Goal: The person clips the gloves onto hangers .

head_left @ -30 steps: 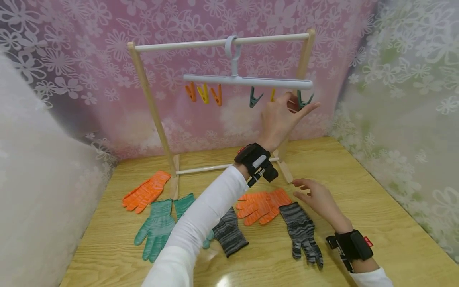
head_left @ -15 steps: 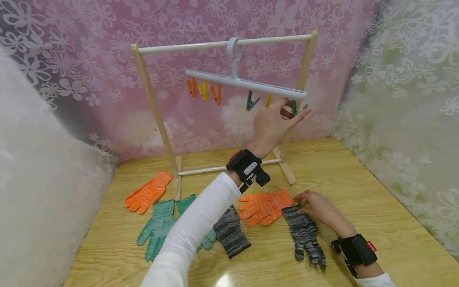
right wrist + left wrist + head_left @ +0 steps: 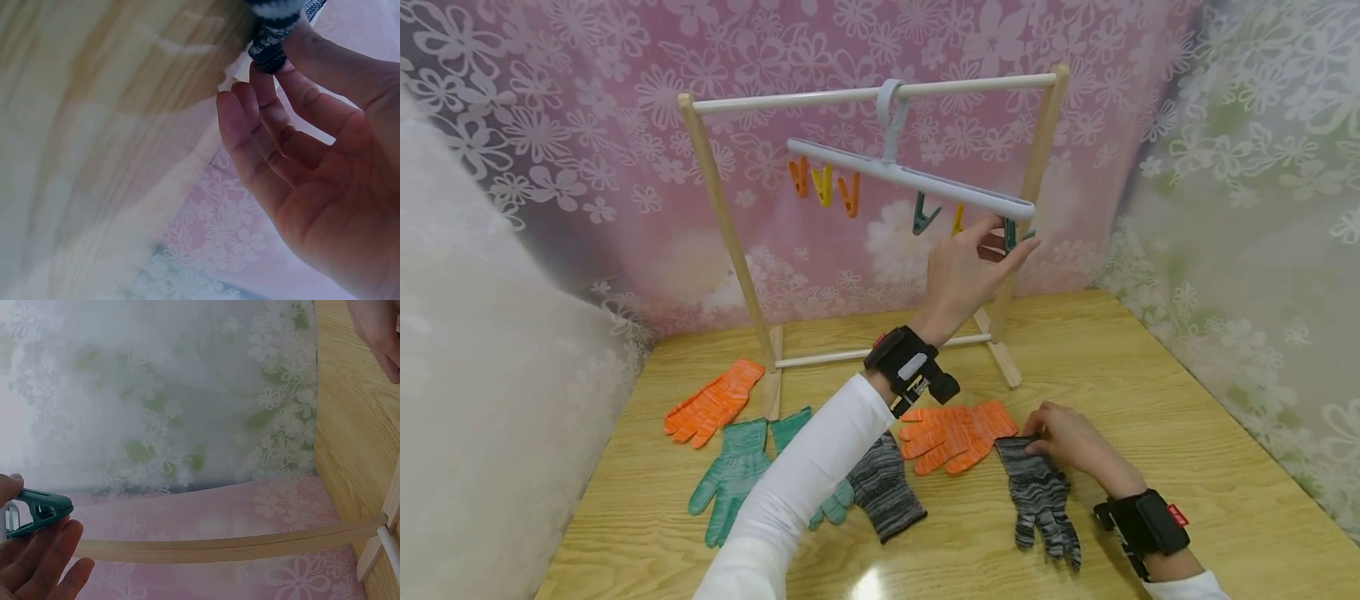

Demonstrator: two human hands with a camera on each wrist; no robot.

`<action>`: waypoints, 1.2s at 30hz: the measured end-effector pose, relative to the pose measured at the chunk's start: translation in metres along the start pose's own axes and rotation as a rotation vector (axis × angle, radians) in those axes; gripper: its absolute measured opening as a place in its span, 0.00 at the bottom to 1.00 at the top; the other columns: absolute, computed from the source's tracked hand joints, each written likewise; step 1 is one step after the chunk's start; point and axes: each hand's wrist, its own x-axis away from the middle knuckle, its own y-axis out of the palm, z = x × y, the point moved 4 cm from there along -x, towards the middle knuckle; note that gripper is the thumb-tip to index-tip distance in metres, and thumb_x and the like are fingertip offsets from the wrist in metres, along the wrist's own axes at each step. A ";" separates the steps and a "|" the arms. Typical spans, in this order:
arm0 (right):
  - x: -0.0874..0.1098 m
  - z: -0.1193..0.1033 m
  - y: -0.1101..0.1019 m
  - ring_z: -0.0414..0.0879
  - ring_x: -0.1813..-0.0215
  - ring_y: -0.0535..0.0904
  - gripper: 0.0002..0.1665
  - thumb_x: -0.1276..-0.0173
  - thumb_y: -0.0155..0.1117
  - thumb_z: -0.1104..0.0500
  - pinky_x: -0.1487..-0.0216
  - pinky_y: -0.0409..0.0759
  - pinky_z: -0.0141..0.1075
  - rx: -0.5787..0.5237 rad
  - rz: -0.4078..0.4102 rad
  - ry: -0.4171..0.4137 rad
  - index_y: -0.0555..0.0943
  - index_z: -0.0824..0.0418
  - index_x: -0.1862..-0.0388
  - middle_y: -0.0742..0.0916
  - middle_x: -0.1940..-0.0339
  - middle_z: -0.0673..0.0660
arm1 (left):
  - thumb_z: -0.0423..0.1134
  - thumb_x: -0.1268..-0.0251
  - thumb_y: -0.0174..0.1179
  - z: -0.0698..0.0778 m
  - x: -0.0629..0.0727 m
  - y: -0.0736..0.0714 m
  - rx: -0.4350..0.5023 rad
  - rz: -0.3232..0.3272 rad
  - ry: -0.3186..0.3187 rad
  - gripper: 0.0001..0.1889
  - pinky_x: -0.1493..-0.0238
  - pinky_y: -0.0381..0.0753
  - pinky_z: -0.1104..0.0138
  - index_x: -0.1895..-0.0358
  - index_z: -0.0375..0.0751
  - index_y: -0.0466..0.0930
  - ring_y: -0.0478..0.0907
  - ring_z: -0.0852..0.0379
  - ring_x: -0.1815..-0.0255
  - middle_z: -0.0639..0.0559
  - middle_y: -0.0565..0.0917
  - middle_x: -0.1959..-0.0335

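My left hand (image 3: 962,271) pinches a dark green clothespin (image 3: 45,508) at the right end of the white hanger (image 3: 925,181), between thumb and fingers. That end of the hanger dips, so the bar slants down to the right. Other clothespins hang from it: a green one (image 3: 924,214), a yellow one (image 3: 957,219) partly behind the hand, and orange and yellow ones on the left. Below, my right hand (image 3: 1072,442) pinches the cuff corner of a grey-black striped glove (image 3: 1039,500), its fingers trailing on the table. In the right wrist view the knit edge (image 3: 272,53) sits between thumb and fingertips.
A wooden rack (image 3: 722,208) with a white top rod (image 3: 985,85) carries the hanger. On the table (image 3: 1150,400) lie orange gloves (image 3: 958,435) (image 3: 715,404), green gloves (image 3: 733,475) and another grey glove (image 3: 887,492), some partly covered by the left sleeve.
The left hand has drawn the green clothespin and the hanger's right end downward, tilting the bar. The right hand has moved onto the grey-black glove and taken hold of its cuff.
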 end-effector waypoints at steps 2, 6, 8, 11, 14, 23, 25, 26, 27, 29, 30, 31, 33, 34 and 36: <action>0.000 0.000 0.000 0.44 0.68 0.77 0.11 0.43 0.79 0.60 0.68 0.78 0.38 0.001 -0.001 -0.010 0.84 0.59 0.65 0.79 0.68 0.51 | 0.50 0.32 0.68 0.000 0.002 -0.001 0.031 0.002 -0.006 0.16 0.61 0.78 0.81 0.47 0.47 0.85 0.86 0.64 0.63 0.52 0.90 0.60; 0.002 -0.001 -0.002 0.41 0.69 0.77 0.10 0.40 0.77 0.62 0.70 0.76 0.36 -0.050 -0.014 -0.013 0.81 0.57 0.66 0.81 0.69 0.48 | 0.49 0.33 0.69 0.001 0.004 -0.003 0.067 0.005 -0.003 0.17 0.61 0.80 0.80 0.47 0.45 0.85 0.87 0.64 0.64 0.50 0.90 0.58; 0.002 -0.001 -0.004 0.41 0.69 0.78 0.11 0.39 0.75 0.63 0.71 0.75 0.35 -0.087 -0.021 -0.015 0.79 0.55 0.66 0.82 0.69 0.47 | 0.47 0.33 0.69 0.000 0.004 -0.003 0.083 0.009 0.013 0.16 0.61 0.82 0.78 0.48 0.44 0.86 0.87 0.63 0.64 0.49 0.90 0.57; 0.003 0.000 -0.008 0.43 0.68 0.80 0.11 0.38 0.74 0.64 0.71 0.75 0.35 -0.127 -0.028 -0.024 0.78 0.55 0.65 0.84 0.68 0.48 | 0.45 0.33 0.69 0.000 0.004 -0.005 0.096 0.009 0.036 0.14 0.60 0.83 0.77 0.50 0.42 0.86 0.87 0.60 0.63 0.48 0.89 0.58; 0.004 0.002 -0.009 0.43 0.66 0.82 0.10 0.37 0.74 0.63 0.70 0.76 0.35 -0.150 -0.032 -0.024 0.79 0.55 0.64 0.85 0.66 0.49 | 0.46 0.32 0.68 -0.001 0.005 -0.006 0.092 -0.003 0.025 0.14 0.60 0.81 0.81 0.50 0.42 0.86 0.87 0.60 0.62 0.48 0.89 0.59; 0.002 0.001 -0.024 0.41 0.66 0.82 0.07 0.32 0.70 0.62 0.70 0.80 0.34 -0.272 0.072 -0.088 0.81 0.55 0.58 0.86 0.61 0.53 | 0.46 0.33 0.69 -0.003 0.008 -0.009 0.136 -0.011 -0.013 0.17 0.57 0.82 0.78 0.46 0.42 0.85 0.87 0.61 0.61 0.47 0.89 0.59; 0.000 0.001 -0.027 0.40 0.66 0.83 0.06 0.31 0.70 0.60 0.70 0.82 0.35 -0.293 0.084 -0.091 0.82 0.55 0.57 0.86 0.61 0.52 | 0.46 0.32 0.69 -0.004 0.008 -0.009 0.126 -0.018 -0.015 0.17 0.58 0.81 0.80 0.46 0.42 0.85 0.87 0.61 0.61 0.47 0.89 0.58; -0.001 0.001 -0.028 0.40 0.66 0.82 0.06 0.31 0.69 0.60 0.70 0.82 0.36 -0.303 0.085 -0.087 0.82 0.55 0.56 0.86 0.61 0.52 | 0.46 0.32 0.68 -0.004 0.008 -0.009 0.121 -0.020 -0.016 0.17 0.58 0.81 0.80 0.46 0.42 0.85 0.87 0.61 0.61 0.47 0.89 0.58; -0.002 0.001 -0.028 0.40 0.66 0.82 0.06 0.30 0.69 0.59 0.70 0.83 0.37 -0.317 0.080 -0.076 0.83 0.55 0.56 0.86 0.61 0.52 | 0.46 0.32 0.68 -0.004 0.008 -0.009 0.120 -0.021 -0.017 0.16 0.58 0.81 0.80 0.46 0.43 0.85 0.87 0.61 0.61 0.47 0.89 0.58; -0.003 0.000 -0.029 0.39 0.66 0.82 0.06 0.29 0.68 0.59 0.69 0.85 0.39 -0.345 0.065 -0.057 0.83 0.56 0.54 0.87 0.60 0.52 | 0.47 0.32 0.68 -0.004 0.008 -0.009 0.112 -0.022 -0.019 0.16 0.60 0.81 0.80 0.47 0.43 0.85 0.87 0.61 0.61 0.48 0.89 0.58; -0.004 0.000 -0.029 0.38 0.67 0.82 0.07 0.29 0.67 0.59 0.68 0.86 0.40 -0.352 0.062 -0.052 0.83 0.56 0.54 0.87 0.60 0.53 | 0.47 0.32 0.68 -0.004 0.008 -0.009 0.107 -0.022 -0.023 0.17 0.60 0.81 0.80 0.46 0.43 0.85 0.87 0.62 0.61 0.48 0.89 0.57; -0.005 -0.001 -0.030 0.38 0.67 0.82 0.07 0.28 0.67 0.59 0.68 0.86 0.41 -0.364 0.063 -0.046 0.84 0.56 0.54 0.87 0.59 0.54 | 0.48 0.32 0.68 -0.004 0.008 -0.009 0.103 -0.023 -0.027 0.17 0.60 0.80 0.81 0.46 0.43 0.86 0.87 0.63 0.61 0.48 0.89 0.57; -0.006 -0.003 -0.032 0.37 0.68 0.82 0.07 0.28 0.67 0.59 0.69 0.86 0.42 -0.370 0.083 -0.053 0.84 0.57 0.53 0.88 0.58 0.55 | 0.47 0.33 0.69 -0.004 0.009 -0.010 0.110 -0.018 -0.024 0.17 0.60 0.81 0.80 0.47 0.43 0.86 0.87 0.62 0.61 0.48 0.89 0.56; -0.007 -0.004 -0.033 0.37 0.68 0.82 0.07 0.28 0.66 0.60 0.70 0.86 0.42 -0.367 0.100 -0.065 0.84 0.58 0.53 0.88 0.58 0.56 | 0.47 0.33 0.69 -0.005 0.009 -0.010 0.111 -0.016 -0.024 0.17 0.59 0.81 0.80 0.47 0.43 0.86 0.87 0.62 0.60 0.48 0.89 0.56; -0.009 -0.006 -0.037 0.36 0.69 0.82 0.07 0.28 0.66 0.61 0.72 0.85 0.41 -0.356 0.140 -0.090 0.85 0.59 0.53 0.88 0.57 0.58 | 0.47 0.33 0.69 -0.005 0.009 -0.010 0.114 -0.013 -0.021 0.17 0.58 0.81 0.79 0.47 0.43 0.86 0.87 0.61 0.60 0.48 0.89 0.56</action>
